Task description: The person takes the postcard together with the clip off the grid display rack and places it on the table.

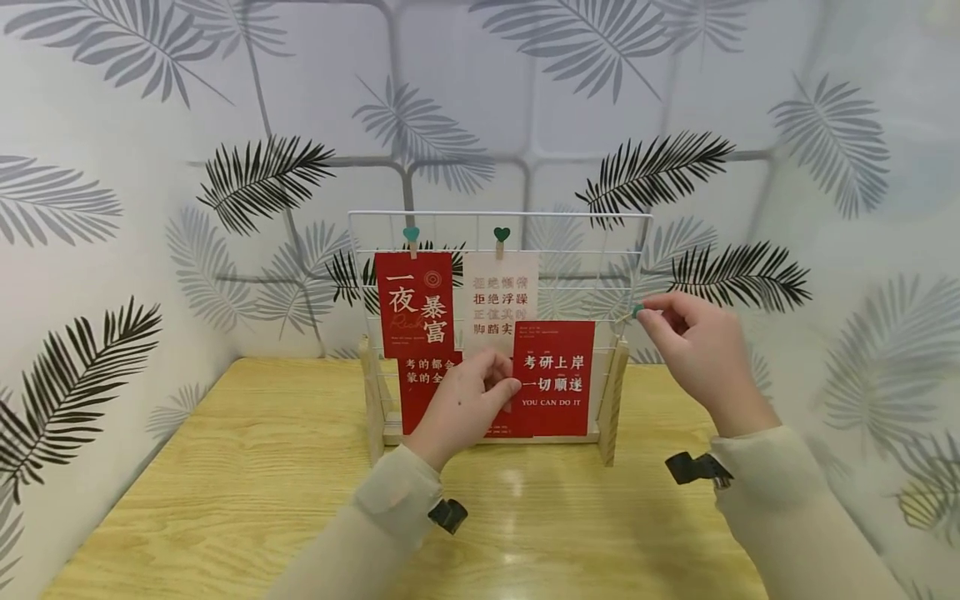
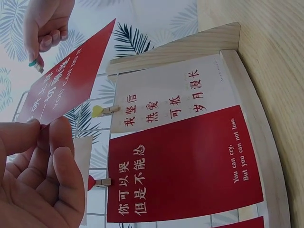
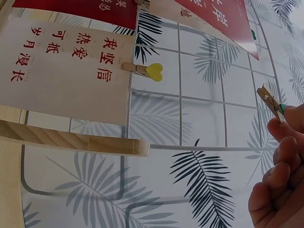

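Between thumb and fingers, my left hand (image 1: 468, 400) pinches the left edge of a red card (image 1: 555, 417) with white lettering, held in front of the wire grid rack (image 1: 495, 213). In the left wrist view that card (image 2: 78, 76) tilts away from the rack. My right hand (image 1: 693, 342), at the rack's right side, pinches a small wooden clothespin (image 3: 270, 100) with a green end. Its jaws point toward the grid, apart from the card. A red card (image 1: 412, 333) and a white card (image 1: 487, 275) hang from the upper grid by heart-topped clothespins.
Lower on the rack hang a red card (image 2: 190, 166) and a white card (image 3: 61, 71), the white one under a yellow heart clothespin (image 3: 153, 72). Wooden legs (image 1: 615, 400) hold the rack on the wooden table (image 1: 300, 483). A leaf-patterned wall (image 1: 465, 75) stands behind.
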Action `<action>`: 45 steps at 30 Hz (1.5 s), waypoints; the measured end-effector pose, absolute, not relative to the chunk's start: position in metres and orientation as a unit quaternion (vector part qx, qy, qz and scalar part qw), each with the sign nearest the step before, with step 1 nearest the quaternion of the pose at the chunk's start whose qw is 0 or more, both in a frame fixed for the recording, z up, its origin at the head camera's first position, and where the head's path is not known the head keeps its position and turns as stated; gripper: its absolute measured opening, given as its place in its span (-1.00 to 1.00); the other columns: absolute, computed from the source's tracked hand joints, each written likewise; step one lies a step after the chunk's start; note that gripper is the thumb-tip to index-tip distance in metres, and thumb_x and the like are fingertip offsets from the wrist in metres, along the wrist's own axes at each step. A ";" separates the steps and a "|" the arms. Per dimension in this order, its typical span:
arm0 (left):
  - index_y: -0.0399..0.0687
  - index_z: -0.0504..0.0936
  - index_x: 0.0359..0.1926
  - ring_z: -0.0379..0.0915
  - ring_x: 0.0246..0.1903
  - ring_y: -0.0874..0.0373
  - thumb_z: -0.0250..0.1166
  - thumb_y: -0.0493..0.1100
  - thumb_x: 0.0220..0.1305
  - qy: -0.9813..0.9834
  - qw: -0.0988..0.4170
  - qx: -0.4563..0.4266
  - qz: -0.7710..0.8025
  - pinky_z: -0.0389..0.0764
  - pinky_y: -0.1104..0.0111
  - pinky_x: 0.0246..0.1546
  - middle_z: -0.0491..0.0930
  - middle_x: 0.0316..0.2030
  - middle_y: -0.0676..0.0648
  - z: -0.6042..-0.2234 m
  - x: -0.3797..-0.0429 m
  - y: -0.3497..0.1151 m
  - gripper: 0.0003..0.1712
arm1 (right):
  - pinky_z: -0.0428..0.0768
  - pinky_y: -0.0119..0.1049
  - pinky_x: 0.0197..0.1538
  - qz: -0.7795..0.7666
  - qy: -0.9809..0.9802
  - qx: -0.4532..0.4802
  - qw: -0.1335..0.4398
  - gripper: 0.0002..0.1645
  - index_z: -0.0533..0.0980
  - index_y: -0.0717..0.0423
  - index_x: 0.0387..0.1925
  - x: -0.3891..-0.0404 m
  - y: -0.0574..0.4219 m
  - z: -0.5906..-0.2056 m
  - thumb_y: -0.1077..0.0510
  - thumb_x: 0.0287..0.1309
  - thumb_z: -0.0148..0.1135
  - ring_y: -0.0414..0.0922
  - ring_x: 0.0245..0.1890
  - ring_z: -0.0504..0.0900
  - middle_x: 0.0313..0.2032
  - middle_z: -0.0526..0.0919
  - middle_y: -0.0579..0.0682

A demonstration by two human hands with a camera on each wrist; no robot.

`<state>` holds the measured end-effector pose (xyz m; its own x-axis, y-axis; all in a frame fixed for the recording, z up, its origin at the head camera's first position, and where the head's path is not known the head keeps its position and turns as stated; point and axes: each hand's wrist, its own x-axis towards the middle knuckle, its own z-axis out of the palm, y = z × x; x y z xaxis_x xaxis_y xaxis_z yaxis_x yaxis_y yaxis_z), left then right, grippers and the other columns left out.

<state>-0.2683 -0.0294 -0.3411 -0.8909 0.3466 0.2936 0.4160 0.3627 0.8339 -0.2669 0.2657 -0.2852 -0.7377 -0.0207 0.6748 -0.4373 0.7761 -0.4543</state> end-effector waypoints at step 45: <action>0.09 0.52 -0.17 0.63 -0.31 0.06 0.26 -0.09 0.46 -0.817 -0.030 -0.189 -0.544 0.56 0.23 -0.37 0.61 -0.34 -0.02 -0.390 -0.260 -0.024 -0.93 | 0.42 -0.33 -0.44 0.347 -0.887 0.066 0.297 -0.64 0.67 0.13 -0.09 -0.263 0.290 -0.366 -0.07 0.43 0.20 -0.08 -0.45 0.46 -0.42 0.60 0.00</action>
